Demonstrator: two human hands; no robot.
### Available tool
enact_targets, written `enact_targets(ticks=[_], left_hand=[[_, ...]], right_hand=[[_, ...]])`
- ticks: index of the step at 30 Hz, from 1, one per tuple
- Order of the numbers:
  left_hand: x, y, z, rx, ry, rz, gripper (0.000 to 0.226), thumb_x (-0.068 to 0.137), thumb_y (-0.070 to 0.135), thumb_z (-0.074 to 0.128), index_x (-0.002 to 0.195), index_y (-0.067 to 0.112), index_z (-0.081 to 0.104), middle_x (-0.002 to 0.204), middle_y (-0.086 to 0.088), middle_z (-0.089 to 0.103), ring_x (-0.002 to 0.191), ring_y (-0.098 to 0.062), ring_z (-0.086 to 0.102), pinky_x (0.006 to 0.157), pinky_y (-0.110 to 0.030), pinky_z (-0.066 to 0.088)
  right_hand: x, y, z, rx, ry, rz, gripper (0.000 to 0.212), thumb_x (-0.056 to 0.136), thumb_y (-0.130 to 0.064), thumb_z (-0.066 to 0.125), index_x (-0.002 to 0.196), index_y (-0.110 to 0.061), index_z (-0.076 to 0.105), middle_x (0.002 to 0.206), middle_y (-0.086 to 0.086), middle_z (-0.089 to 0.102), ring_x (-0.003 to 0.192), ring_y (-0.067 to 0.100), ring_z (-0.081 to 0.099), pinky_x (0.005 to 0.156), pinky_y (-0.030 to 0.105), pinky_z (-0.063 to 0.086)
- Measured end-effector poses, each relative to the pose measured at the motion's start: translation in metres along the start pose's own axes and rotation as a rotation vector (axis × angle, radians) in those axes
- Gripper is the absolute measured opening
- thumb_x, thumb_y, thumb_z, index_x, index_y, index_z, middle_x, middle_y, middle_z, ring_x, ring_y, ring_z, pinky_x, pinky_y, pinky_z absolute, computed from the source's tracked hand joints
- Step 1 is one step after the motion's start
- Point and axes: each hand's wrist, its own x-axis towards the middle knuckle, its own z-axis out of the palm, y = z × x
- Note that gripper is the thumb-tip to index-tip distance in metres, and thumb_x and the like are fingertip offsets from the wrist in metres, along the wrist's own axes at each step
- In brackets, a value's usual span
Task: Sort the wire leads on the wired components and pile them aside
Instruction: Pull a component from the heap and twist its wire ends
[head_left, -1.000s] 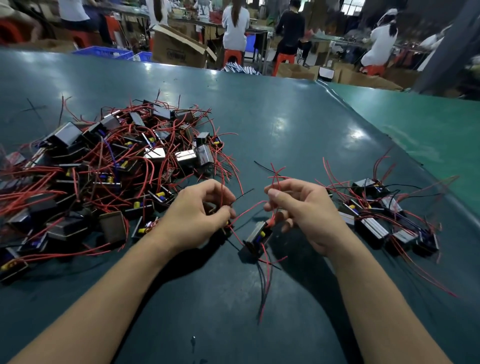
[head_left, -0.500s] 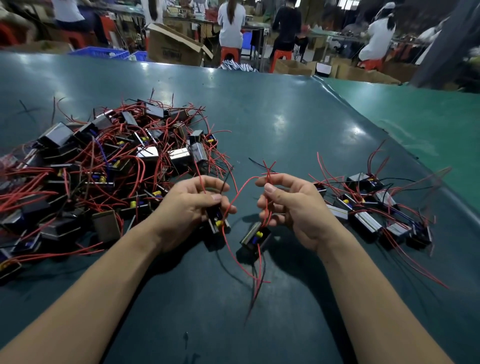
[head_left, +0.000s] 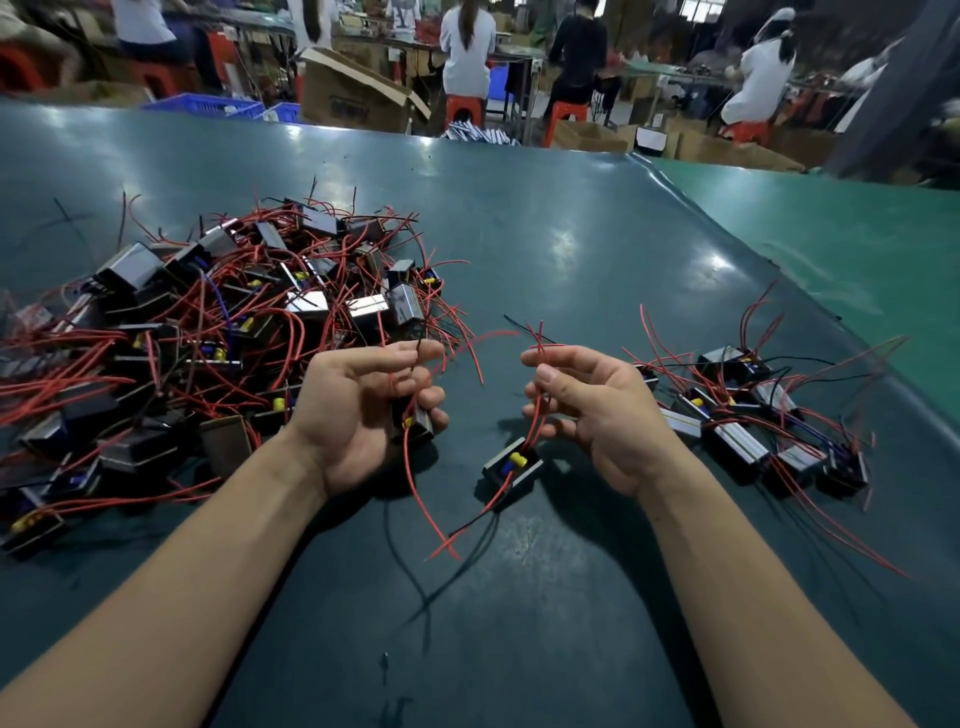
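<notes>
Left hand (head_left: 363, 410): rolled palm-up since a second ago, when its back faced the camera; small black component (head_left: 415, 423) now cradled in its curled fingers, thumb and forefinger pinching red leads (head_left: 410, 364) above it.
Right hand (head_left: 597, 410): turned more palm-inward, drawn slightly further from the left hand; pinch on red leads kept higher.
Second component (head_left: 511, 465), lower centre of frame: hangs from those leads, tail wires (head_left: 467, 525) swung leftward over the surface (head_left: 545, 249).

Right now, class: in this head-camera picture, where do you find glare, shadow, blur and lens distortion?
Head view: white glare patches on the green table; dark shadows beneath the right hand and its dangling component; background workers are soft and blurred; the wide-angle lens bows the table's far edge and stretches the forearms.
</notes>
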Motion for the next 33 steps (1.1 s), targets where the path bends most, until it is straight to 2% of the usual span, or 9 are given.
enact_targets(ticks=[3, 7, 9, 11, 13, 17, 22, 28, 33], left_hand=[[0.001, 0.010, -0.004, -0.121, 0.020, 0.080, 0.009, 0.070, 0.013, 0.055, 0.075, 0.010, 0.061, 0.055, 0.005, 0.028, 0.049, -0.009, 0.030, 0.050, -0.021, 0.033], [0.003, 0.012, -0.007, -0.187, 0.060, 0.096, 0.014, 0.082, 0.018, 0.050, 0.073, 0.013, 0.058, 0.058, 0.005, 0.030, 0.050, -0.010, 0.032, 0.051, -0.021, 0.034], [0.006, 0.007, -0.006, -0.177, 0.095, 0.083, 0.021, 0.091, 0.019, 0.043, 0.075, 0.014, 0.055, 0.058, 0.005, 0.029, 0.049, -0.010, 0.032, 0.051, -0.020, 0.034], [0.008, 0.005, -0.004, -0.146, 0.102, 0.080, 0.023, 0.096, 0.019, 0.040, 0.079, 0.014, 0.054, 0.057, 0.005, 0.031, 0.048, -0.009, 0.033, 0.050, -0.020, 0.034], [0.008, 0.002, -0.002, -0.053, 0.093, 0.090, 0.023, 0.099, 0.019, 0.039, 0.085, 0.012, 0.057, 0.056, 0.005, 0.035, 0.047, -0.009, 0.038, 0.050, -0.021, 0.039], [0.007, -0.002, 0.004, 0.137, 0.097, 0.201, 0.018, 0.101, 0.012, 0.039, 0.099, 0.007, 0.056, 0.055, -0.001, 0.045, 0.050, -0.015, 0.047, 0.053, -0.027, 0.046], [0.002, -0.011, 0.010, 0.175, 0.009, 0.158, 0.015, 0.101, 0.008, 0.039, 0.093, 0.008, 0.051, 0.068, -0.012, 0.068, 0.058, -0.023, 0.065, 0.057, -0.027, 0.055], [0.004, -0.022, 0.008, 0.389, -0.003, 0.194, 0.009, 0.096, 0.003, 0.051, 0.094, 0.003, 0.060, 0.076, -0.012, 0.072, 0.062, -0.021, 0.068, 0.063, -0.026, 0.057], [0.004, -0.022, 0.010, 0.296, -0.011, 0.162, 0.012, 0.089, 0.006, 0.056, 0.100, 0.005, 0.061, 0.067, -0.004, 0.065, 0.048, -0.013, 0.056, 0.051, -0.022, 0.049]], right_hand=[[0.000, 0.001, 0.003, -0.209, 0.141, -0.109, 0.025, 0.090, 0.001, 0.064, 0.111, -0.013, 0.064, 0.098, 0.007, 0.061, 0.068, 0.018, 0.068, 0.054, 0.027, 0.055], [-0.007, -0.002, 0.004, -0.909, 0.294, -0.542, 0.047, 0.080, -0.014, 0.078, 0.124, -0.013, 0.062, 0.121, 0.003, 0.054, 0.101, 0.021, 0.059, 0.086, 0.033, 0.049], [-0.013, -0.009, 0.008, -0.899, 0.011, -0.658, 0.033, 0.077, -0.018, 0.079, 0.109, -0.012, 0.073, 0.116, 0.002, 0.061, 0.107, 0.019, 0.058, 0.086, 0.030, 0.048], [-0.018, -0.007, 0.017, -0.972, -0.293, -0.578, 0.027, 0.077, -0.023, 0.080, 0.102, -0.014, 0.077, 0.111, -0.001, 0.070, 0.107, 0.016, 0.057, 0.089, 0.027, 0.046], [-0.020, -0.001, 0.025, -1.097, -0.403, -0.585, 0.019, 0.080, -0.014, 0.077, 0.099, -0.012, 0.078, 0.102, 0.000, 0.074, 0.096, 0.020, 0.059, 0.088, 0.030, 0.047], [-0.019, -0.005, 0.020, -0.771, -0.152, -0.453, 0.006, 0.083, -0.009, 0.074, 0.081, -0.014, 0.078, 0.068, -0.003, 0.073, 0.060, 0.003, 0.063, 0.063, 0.017, 0.050], [-0.010, -0.009, 0.007, -0.617, 0.191, -0.233, 0.019, 0.090, -0.019, 0.067, 0.072, -0.019, 0.072, 0.061, -0.003, 0.071, 0.060, 0.013, 0.066, 0.066, 0.025, 0.050], [-0.014, -0.010, 0.022, -0.194, 0.086, 0.074, 0.008, 0.090, -0.011, 0.066, 0.082, -0.013, 0.068, 0.062, 0.000, 0.063, 0.041, 0.006, 0.048, 0.040, 0.016, 0.037], [-0.016, -0.013, 0.029, -0.159, -0.043, 0.185, 0.010, 0.096, -0.010, 0.055, 0.101, -0.011, 0.063, 0.069, 0.003, 0.071, 0.051, 0.008, 0.057, 0.040, 0.017, 0.036]])
